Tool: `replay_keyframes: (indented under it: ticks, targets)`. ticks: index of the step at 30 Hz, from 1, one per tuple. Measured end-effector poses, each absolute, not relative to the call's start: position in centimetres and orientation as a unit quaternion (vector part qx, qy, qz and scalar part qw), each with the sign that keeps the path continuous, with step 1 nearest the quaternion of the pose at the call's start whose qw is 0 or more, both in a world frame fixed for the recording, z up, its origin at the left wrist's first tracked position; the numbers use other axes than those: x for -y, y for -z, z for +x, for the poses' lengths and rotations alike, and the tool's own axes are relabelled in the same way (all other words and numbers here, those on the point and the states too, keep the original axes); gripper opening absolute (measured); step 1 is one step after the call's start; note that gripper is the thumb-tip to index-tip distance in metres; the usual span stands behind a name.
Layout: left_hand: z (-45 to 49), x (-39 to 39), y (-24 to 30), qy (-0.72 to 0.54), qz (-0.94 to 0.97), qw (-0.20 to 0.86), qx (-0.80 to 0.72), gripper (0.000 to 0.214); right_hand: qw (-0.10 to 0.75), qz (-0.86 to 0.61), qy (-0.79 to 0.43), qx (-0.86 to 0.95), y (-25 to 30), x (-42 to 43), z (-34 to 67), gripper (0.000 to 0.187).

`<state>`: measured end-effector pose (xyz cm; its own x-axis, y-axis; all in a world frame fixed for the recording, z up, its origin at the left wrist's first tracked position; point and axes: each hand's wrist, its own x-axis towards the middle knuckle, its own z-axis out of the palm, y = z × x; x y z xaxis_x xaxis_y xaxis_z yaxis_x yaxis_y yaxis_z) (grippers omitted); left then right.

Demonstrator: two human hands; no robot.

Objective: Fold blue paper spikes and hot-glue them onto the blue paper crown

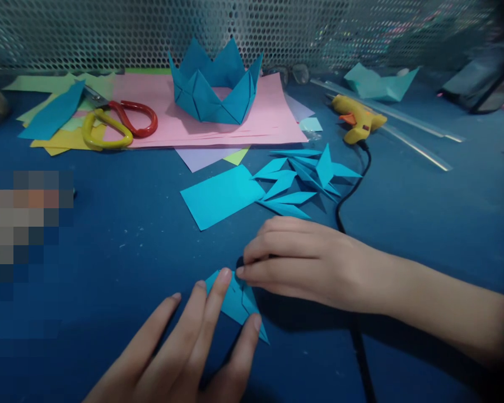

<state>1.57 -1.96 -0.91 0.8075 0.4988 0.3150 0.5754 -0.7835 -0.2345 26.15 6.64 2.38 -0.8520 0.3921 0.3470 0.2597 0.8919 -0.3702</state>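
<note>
Both hands are down on the blue table (109,252), near the front edge. The left hand (180,352) lies flat with its fingers spread apart, and the middle finger and thumb tip press on a small folded paper (235,305). The paper is teal, creased into a pointed shape, and sits flat on the table between the two hands. The right hand (306,263) reaches in from the right, fingers straight and close together. Their tips meet the paper's upper corner. The thumb is hidden, so whether that hand pinches the paper cannot be told.

Just beyond the right hand lies a flat teal rectangle (220,196). Beside it is a pile of folded points (300,179) in the same colour. A black cord (353,190) runs past the pile, under the right wrist, and up to a yellow glue gun (359,120). Clear glue sticks (403,120) lie near the gun.

Farther back, a blue paper crown (214,84) stands upright on pink sheets (269,120). Scissors (117,123) with one red and one yellow handle rest at the left on loose coloured paper.
</note>
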Motion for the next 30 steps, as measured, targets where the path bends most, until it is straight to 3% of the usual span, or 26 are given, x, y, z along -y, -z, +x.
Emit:
replay_keyframes:
  ticks: [7,15,24,30]
  targets:
    - [1.5,2.4,0.9,0.134,-0.937,0.155,0.284,0.049,0.172,-0.15,-0.085,0.97,-3.0,-6.2,25.9,0.041]
    - [1.8,2.4,0.6,0.142,-0.935,0.156,0.285,0.046,0.173,-0.144,-0.071,0.972,-2.9,-6.1,25.7,0.042]
    - [2.4,2.3,0.3,0.162,-0.917,0.092,0.352,0.029,0.173,-0.184,-0.118,0.96,-2.9,-5.9,25.5,0.028]
    - [2.2,1.9,-0.3,0.125,-0.92,0.037,0.369,0.032,0.195,-0.207,-0.122,0.951,-2.8,-5.8,25.7,0.023]
